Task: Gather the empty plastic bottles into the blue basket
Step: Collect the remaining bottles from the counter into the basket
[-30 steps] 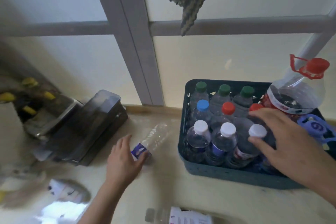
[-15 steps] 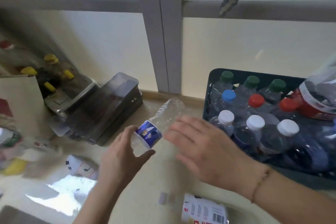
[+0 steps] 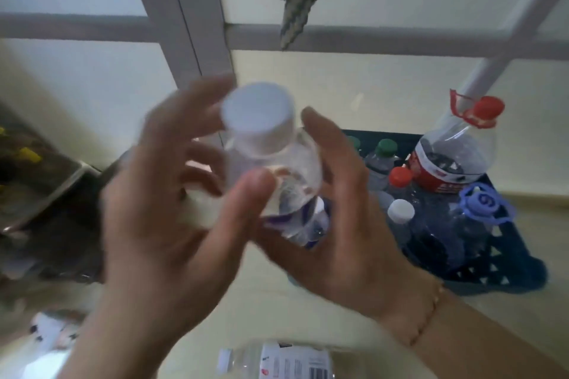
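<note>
Both hands cup clear bottle [image 3: 277,175] upright above the bench, left hand [image 3: 160,218] and right hand [image 3: 335,234] closed loosely around it, blurry, probably repositioning for blue basket [image 3: 505,264] at right edge.

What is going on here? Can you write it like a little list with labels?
held thing: clear bottle with a white cap, raised close to the camera
left hand: curled around the bottle's left side
right hand: cupping the bottle's right side and bottom
blue basket: to the right, behind the right hand, already holding many capped bottles
biggest bottle: large jug with a red cap at the basket's back
still outside: labelled bottle lying on its side at the bottom edge
picture: blurry around the hands
</note>
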The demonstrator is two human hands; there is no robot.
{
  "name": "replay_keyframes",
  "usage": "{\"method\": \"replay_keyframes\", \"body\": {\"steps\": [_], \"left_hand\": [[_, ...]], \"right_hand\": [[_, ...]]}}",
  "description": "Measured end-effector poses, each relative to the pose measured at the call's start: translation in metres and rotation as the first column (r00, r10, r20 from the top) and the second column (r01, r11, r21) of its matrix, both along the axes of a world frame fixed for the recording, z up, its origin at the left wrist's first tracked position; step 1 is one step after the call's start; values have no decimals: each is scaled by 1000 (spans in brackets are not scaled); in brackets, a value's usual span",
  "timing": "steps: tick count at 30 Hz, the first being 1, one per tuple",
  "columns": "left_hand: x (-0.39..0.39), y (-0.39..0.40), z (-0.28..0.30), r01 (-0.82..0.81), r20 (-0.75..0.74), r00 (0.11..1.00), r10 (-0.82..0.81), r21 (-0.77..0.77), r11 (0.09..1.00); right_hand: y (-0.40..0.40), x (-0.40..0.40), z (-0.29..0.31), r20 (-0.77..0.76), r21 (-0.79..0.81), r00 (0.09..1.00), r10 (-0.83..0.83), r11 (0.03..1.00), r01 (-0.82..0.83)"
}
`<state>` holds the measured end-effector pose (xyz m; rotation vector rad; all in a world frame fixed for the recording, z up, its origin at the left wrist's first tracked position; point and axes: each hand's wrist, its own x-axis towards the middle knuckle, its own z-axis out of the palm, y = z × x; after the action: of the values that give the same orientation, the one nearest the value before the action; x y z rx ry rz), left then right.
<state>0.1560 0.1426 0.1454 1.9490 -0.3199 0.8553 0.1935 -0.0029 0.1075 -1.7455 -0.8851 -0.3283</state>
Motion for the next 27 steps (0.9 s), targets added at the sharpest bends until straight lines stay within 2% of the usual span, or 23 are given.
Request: {"method": "replay_keyframes", "body": {"steps": [3,5,9,12,27], "left_hand": [[22,-18,1,59,-85,995,-45,164,985],[31,-28,-3,79,-141,989,-49,217,973],[33,-37,-17,135,-199,976,-88,242,961],[32,-42,-24,162,-248,964,-100,241,957],[34,-43,-32,190,-310,946,-97,286,939]], "right_hand": [[-25,13,-4,-91,-42,994,-52,998,49],[-38,14,-11,-147,-93,986,-76,994,63],[-55,13,-28,-193,-169,974,-117,982,85],[-59,11,-36,-207,-165,970,-130,982,96],[-59,8,-39,-214,-221,962,-167,968,119]]}}
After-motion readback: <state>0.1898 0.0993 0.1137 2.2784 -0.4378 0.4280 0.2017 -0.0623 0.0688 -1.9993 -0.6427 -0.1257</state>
